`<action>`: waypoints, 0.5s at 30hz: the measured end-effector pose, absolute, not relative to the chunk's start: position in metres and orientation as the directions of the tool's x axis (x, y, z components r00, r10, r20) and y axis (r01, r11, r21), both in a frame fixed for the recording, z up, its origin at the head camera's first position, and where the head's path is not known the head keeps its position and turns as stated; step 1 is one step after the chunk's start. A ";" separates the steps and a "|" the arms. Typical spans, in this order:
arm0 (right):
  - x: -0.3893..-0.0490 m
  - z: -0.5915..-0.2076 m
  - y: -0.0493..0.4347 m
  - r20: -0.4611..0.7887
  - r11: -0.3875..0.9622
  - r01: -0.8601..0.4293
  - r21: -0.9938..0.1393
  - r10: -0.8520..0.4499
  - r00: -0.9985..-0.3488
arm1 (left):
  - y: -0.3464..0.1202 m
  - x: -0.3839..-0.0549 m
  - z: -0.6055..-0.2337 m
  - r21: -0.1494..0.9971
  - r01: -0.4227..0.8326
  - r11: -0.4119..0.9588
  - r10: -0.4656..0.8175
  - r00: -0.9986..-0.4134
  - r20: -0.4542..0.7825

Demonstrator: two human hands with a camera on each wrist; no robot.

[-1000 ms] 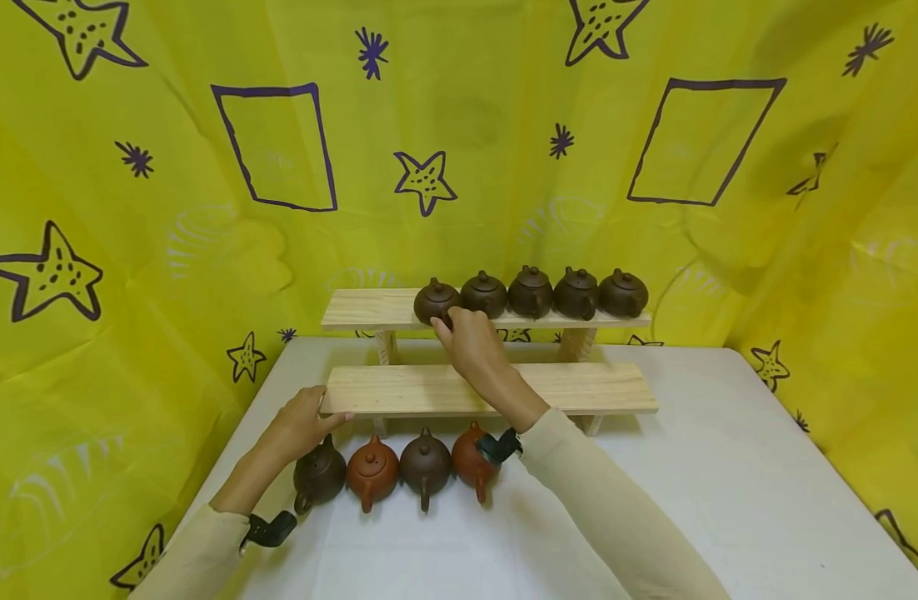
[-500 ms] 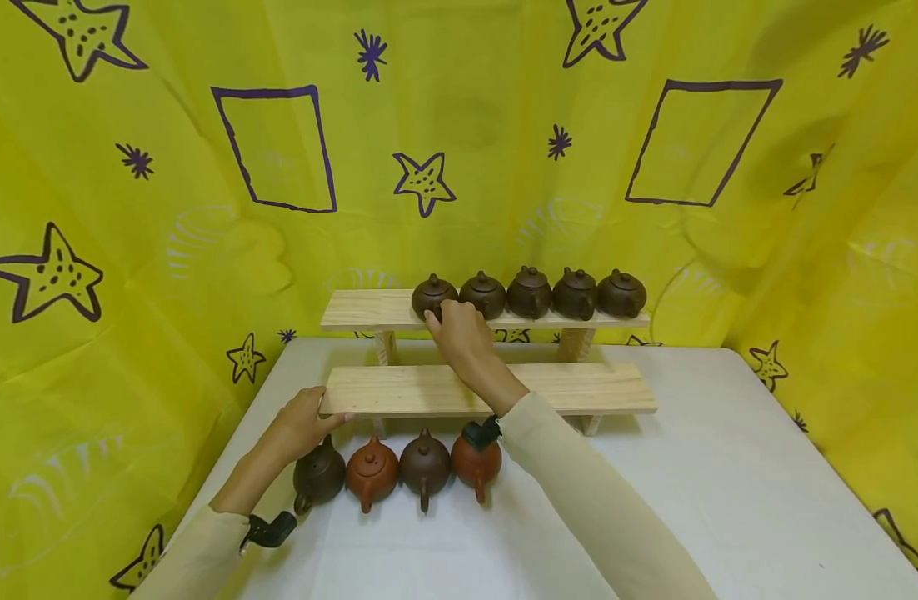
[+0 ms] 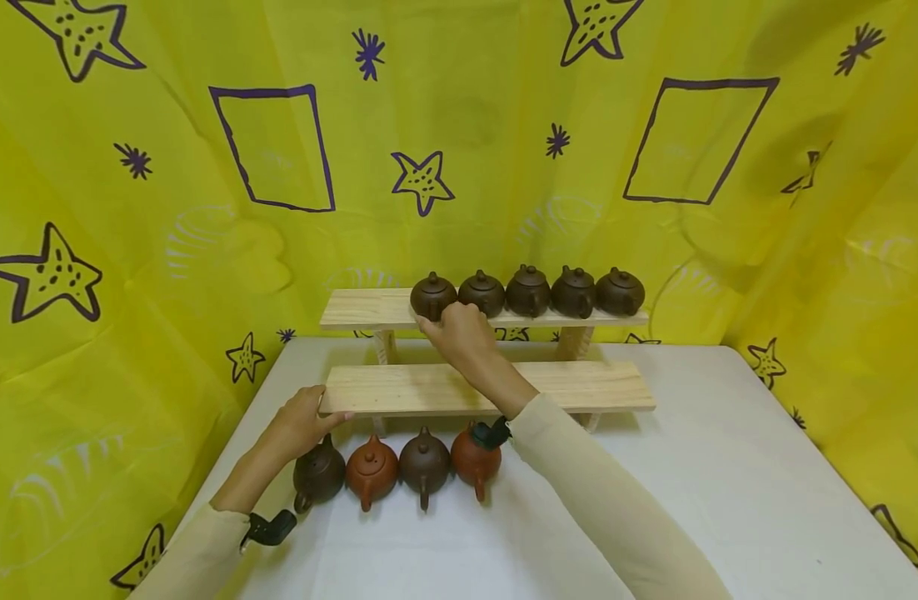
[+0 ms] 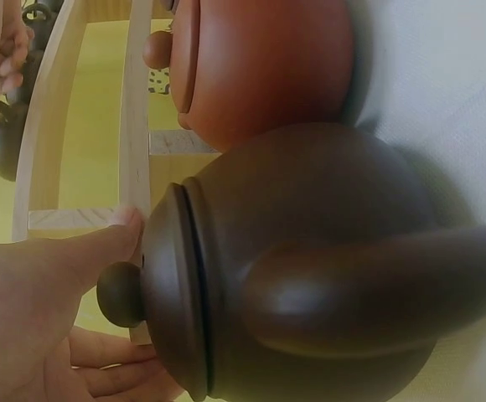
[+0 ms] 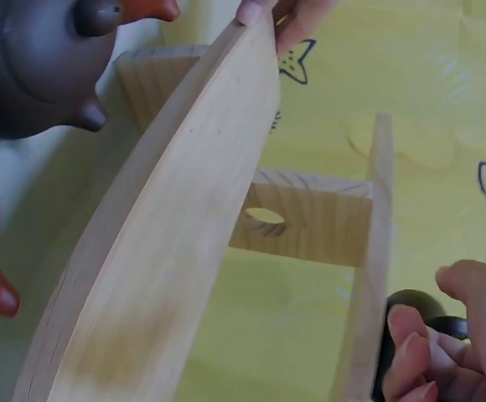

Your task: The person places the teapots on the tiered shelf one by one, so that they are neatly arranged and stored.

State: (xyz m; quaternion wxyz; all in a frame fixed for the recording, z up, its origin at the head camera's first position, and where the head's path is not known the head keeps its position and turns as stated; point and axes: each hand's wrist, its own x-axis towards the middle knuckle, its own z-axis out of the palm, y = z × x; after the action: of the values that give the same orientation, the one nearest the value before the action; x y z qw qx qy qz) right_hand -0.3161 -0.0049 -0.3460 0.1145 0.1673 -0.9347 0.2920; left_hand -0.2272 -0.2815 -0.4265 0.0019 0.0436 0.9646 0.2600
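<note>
A: Head view first. What's different?

B: The right hand (image 3: 470,342). Compared with a second ago, its thumb stands wider of the fingers, and the end teapot (image 3: 432,292) looks straighter, near the front edge of the upper shelf (image 3: 365,308).

A: Where in the line is that pot?

B: Left of four other dark teapots (image 3: 529,287), short of the shelf's left end. I'd judge its weight is on the wood now, not in the hand.

A: And the left hand (image 3: 301,421)?

B: Unchanged, at the front left corner of the lower shelf (image 3: 391,387). A row of four teapots (image 3: 424,458) stands on the table (image 3: 729,475) before that shelf's front edge.

A: What does the left wrist view add?

B: The thumb lies on the shelf's edge, fingers behind: a hold on that corner. A near dark teapot (image 4: 310,209) and a red teapot (image 4: 268,67) loom close, neither of them gripped.

A: Right wrist view?

B: The right hand is half-curled, thumb and fingers parted about the handle (image 5: 451,327). Whether they touch it, I can't tell.
</note>
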 end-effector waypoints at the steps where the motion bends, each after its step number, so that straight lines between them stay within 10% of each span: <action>1: -0.313 -0.346 -0.002 0.303 0.764 -0.396 -0.509 -0.272 -0.913 | -0.282 -0.227 -0.427 0.504 0.084 0.860 0.086 -0.996 0.018; 15: -0.224 -0.400 0.050 0.148 0.781 -0.555 -0.285 -0.536 -0.831 | -0.281 -0.228 -0.427 0.501 0.097 0.860 0.093 -0.995 0.032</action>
State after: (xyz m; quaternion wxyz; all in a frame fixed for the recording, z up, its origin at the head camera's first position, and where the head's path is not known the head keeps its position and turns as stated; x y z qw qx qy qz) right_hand -0.2235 0.0503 -0.4001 0.0291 0.2892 -0.9433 0.1601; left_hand -0.2281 -0.2811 -0.4267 -0.0034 0.0493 0.9644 0.2599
